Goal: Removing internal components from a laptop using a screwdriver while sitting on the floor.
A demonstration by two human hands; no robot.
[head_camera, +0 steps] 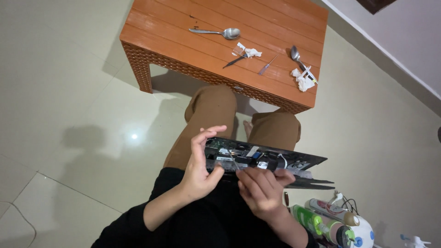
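Observation:
An opened laptop base [271, 158], dark with its circuit boards and cables exposed, rests tilted on my lap. My left hand [201, 161] grips its left edge, thumb under and fingers curled over the top. My right hand [261, 189] pinches a thin metal tool [234, 161], like tweezers, whose tip points into the boards near the left side.
An orange slatted low table [183, 41] stands ahead of my knees with two spoons [216, 32], small tools [268, 65] and crumpled white tissues [303, 81]. Bottles and tubes [326, 220] lie on the tiled floor at my right. A white wall runs at the far right.

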